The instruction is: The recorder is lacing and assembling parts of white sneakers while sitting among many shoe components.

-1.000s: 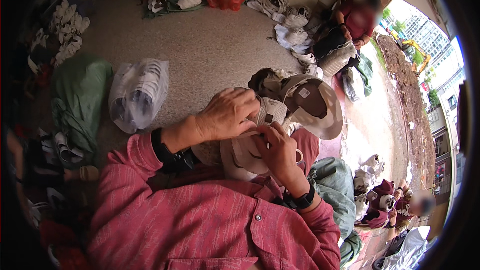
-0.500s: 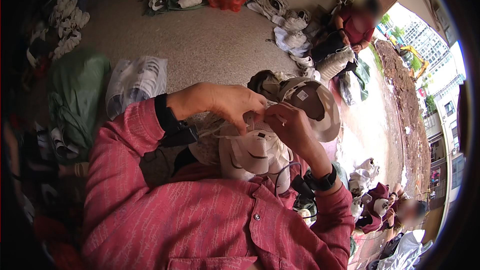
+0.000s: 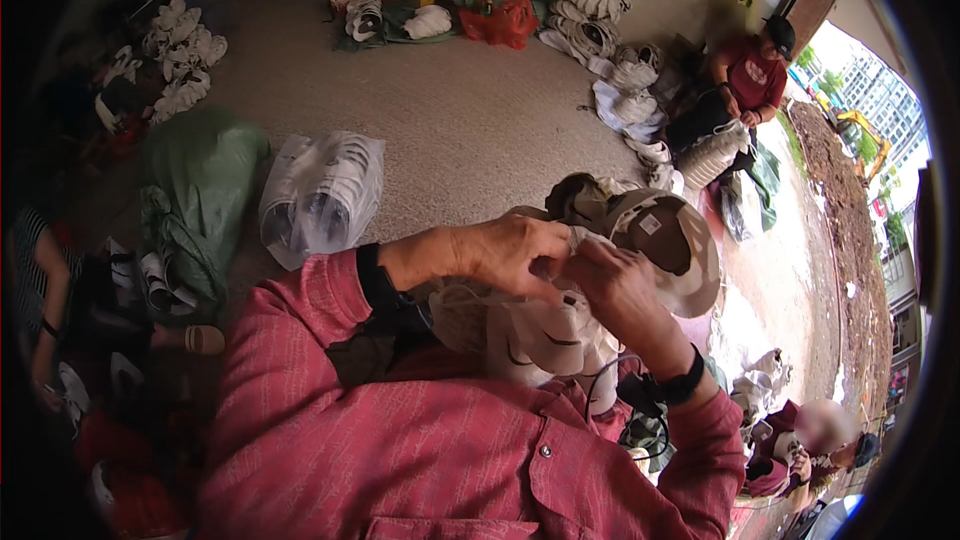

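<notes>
A stack of off-white shoe uppers (image 3: 545, 338) sits in my lap, beneath both hands. My left hand (image 3: 510, 252) is closed, thumb and fingers pinched together over the top upper. Against it my right hand (image 3: 612, 275) pinches too, with its fingers bent. A short bit of white lace (image 3: 577, 236) shows where the fingertips meet; how each hand grips it is partly hidden. Just beyond my right hand lies another upper (image 3: 697, 285), its brown inside and a small white label facing up.
A clear bag of nested uppers (image 3: 325, 195) stands on the floor ahead, beside a green sack (image 3: 200, 200). Farther off are a red plastic bag (image 3: 505, 20) and stacked uppers (image 3: 590, 15). Co-workers sit at the right (image 3: 745, 85), lower right (image 3: 800, 440) and left (image 3: 45, 280).
The view has shifted, so the scene sits farther right and lower. My hands have drawn closer together at the lace, and more of the co-worker at the left shows.
</notes>
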{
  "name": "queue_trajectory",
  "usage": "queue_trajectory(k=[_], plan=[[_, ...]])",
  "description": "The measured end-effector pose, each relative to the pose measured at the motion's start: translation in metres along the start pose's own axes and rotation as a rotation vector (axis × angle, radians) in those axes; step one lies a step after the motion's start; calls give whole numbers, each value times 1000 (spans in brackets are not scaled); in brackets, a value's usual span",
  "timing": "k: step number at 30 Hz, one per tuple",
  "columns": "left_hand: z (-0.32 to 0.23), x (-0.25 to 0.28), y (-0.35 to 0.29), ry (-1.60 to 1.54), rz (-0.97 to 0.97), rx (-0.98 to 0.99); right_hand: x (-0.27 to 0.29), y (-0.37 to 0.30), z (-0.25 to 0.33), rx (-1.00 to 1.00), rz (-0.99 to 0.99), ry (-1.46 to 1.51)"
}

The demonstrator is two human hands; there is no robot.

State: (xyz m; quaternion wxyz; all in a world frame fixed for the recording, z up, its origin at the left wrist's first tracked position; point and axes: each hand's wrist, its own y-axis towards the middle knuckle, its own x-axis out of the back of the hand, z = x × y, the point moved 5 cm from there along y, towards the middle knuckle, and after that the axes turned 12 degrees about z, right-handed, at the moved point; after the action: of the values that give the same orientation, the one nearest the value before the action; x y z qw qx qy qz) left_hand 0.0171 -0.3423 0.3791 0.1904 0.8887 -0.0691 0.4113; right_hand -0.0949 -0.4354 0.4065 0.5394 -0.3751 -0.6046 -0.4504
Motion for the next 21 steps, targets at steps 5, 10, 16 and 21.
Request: queue_trajectory(k=[5,10,16,21], plan=[[-17,-12,3,218,-173,86,23,-22,-42,-326,-113,226],[-15,-21,7,354,-166,121,-14,-24,-48,-552,-144,1041],[-8,-12,2,-32,-31,175,-24,-32,-65,-627,-381,1308],[6,-11,6,-204,111,134,2,-56,-88,-594,-619,1176]])
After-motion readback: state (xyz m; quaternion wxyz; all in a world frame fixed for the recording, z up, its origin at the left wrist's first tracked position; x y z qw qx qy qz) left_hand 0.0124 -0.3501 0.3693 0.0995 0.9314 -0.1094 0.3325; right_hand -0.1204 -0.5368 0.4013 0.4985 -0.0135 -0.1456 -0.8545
